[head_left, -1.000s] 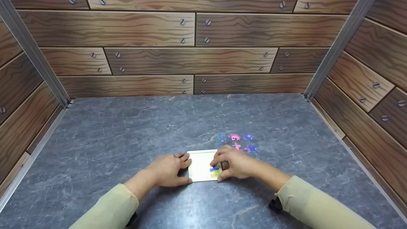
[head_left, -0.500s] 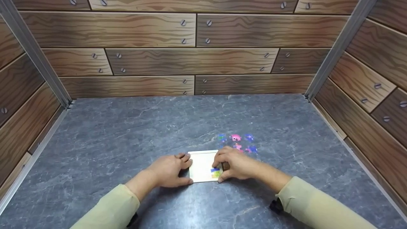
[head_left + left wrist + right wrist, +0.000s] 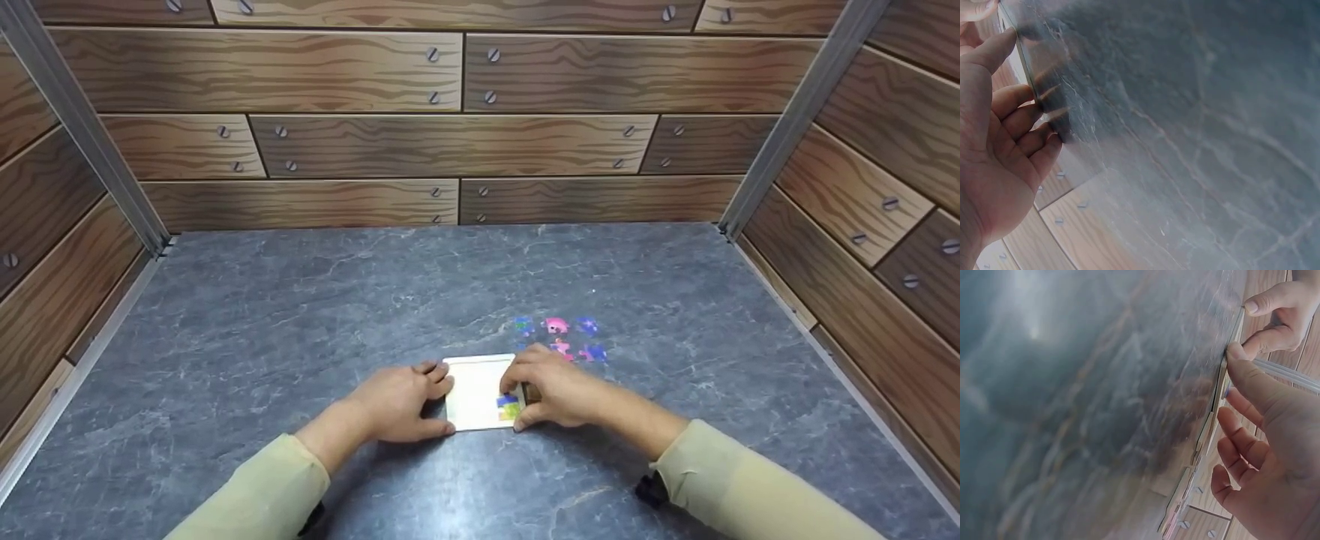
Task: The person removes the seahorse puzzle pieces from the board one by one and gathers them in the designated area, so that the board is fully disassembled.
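Note:
A white puzzle tray lies flat on the table. At its lower right corner sit joined blue and yellow-green puzzle pieces. My left hand rests against the tray's left edge, thumb at the near corner and loosely bent fingers further up. With curled fingers, my right hand holds a puzzle piece at the tray's right side; the index fingertip is on its blue part and the thumb is at the near right corner. Most of that piece is hidden. In the right wrist view the index finger touches something blue.
Several loose puzzle pieces lie beyond the right hand, among them a pink one, a purple-blue one and a blue one. Some are partly hidden by the hand. Wood-patterned walls enclose the grey marbled table.
The whole view has shifted very slightly. My right index finger has shifted a little on the blue piece; the left hand and tray have stayed in place.

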The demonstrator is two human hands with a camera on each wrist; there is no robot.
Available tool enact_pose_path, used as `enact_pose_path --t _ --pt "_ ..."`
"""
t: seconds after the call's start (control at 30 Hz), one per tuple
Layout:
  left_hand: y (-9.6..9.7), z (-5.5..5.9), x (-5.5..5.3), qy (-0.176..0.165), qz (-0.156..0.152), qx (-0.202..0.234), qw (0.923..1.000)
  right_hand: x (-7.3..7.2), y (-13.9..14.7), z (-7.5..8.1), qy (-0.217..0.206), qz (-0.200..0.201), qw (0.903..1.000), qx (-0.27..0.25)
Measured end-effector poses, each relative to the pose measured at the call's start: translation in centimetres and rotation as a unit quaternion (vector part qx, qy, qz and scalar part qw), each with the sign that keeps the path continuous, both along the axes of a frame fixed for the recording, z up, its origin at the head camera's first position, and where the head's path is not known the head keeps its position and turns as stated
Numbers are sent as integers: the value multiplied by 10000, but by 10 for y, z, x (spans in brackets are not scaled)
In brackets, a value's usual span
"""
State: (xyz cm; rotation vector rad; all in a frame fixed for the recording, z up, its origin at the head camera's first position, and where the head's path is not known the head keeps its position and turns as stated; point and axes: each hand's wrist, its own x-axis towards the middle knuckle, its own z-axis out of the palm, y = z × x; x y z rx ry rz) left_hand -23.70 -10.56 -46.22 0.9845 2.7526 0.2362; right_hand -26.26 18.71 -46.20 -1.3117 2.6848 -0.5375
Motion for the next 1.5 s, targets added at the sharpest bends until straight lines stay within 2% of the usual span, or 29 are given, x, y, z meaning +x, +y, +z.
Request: enact_pose_path --t 0.23,1.13,1.5 --pt "-1 1 1 -28 5 -74 10000 2 -1 2 162 42 9999 -28" --pt "-1 1 0 16 3 64 10000 4 -2 2 -65 108 9999 -109" --pt "0 1 1 -72 57 1 10000 8 6 6 -202 -25 9987 -467"
